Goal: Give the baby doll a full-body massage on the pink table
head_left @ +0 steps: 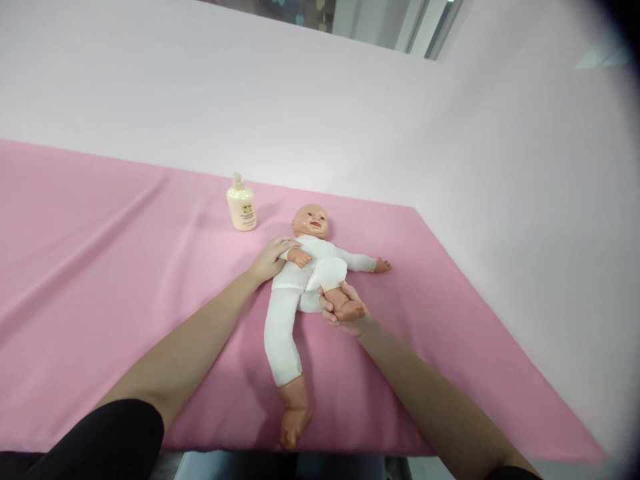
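Note:
A baby doll point(286, 327) with a white cloth body lies face up, its head pointing away from me. My left hand point(271, 260) is closed about the doll's arm at its side, with the fingertips partly hidden. Lower down, my right hand point(353, 325) grips the doll's raised leg near the bare foot point(346, 305), thumb and fingers around it. That leg is bent up toward the belly. The doll's other leg stretches straight toward the table's front edge, and its far arm reaches out to the right.
A cream pump bottle point(242, 208) stands upright to the left of the doll's head. Pink cloth point(125, 267) with several creases covers the table. A pale wall point(200, 87) rises behind it and on the right, with a window point(370, 27) at the top.

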{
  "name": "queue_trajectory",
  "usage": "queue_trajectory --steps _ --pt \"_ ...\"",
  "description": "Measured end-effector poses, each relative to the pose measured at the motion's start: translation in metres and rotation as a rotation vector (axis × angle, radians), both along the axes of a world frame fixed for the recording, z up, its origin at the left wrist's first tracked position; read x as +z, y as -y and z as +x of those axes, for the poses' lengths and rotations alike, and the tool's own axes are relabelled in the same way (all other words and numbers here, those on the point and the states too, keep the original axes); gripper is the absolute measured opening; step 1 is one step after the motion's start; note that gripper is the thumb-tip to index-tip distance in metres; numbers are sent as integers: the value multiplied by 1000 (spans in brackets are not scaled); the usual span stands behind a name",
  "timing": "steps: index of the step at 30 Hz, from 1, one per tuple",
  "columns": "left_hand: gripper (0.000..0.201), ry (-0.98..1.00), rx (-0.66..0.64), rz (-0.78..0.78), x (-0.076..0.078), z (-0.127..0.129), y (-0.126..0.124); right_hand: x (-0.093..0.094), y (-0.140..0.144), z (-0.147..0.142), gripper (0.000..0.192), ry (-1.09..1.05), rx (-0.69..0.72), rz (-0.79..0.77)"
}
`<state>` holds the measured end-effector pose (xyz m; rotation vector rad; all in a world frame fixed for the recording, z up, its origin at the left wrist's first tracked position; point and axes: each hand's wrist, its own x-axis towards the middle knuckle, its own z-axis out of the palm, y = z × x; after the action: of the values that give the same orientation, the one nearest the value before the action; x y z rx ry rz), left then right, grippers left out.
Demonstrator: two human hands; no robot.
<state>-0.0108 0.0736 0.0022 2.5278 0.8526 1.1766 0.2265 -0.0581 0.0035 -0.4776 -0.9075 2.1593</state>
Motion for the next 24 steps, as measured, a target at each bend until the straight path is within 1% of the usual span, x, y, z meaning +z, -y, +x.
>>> queue_trajectory --steps 6,10,15,20,24 --pt "56 7 -6 -24 -2 0 -1 3 1 -1 40 25 -16 -6" --pt "58 10 -8 -7 -1 0 -1 4 1 -2 41 56 -20 -24" --pt "57 -3 4 -17 0 0 0 4 1 -1 41 30 -24 -43" --pt "54 1 -2 -16 0 0 -1 2 0 -1 41 -17 -2 -28" --pt "55 5 3 -23 -1 0 -1 3 0 -1 42 3 -5 -36"
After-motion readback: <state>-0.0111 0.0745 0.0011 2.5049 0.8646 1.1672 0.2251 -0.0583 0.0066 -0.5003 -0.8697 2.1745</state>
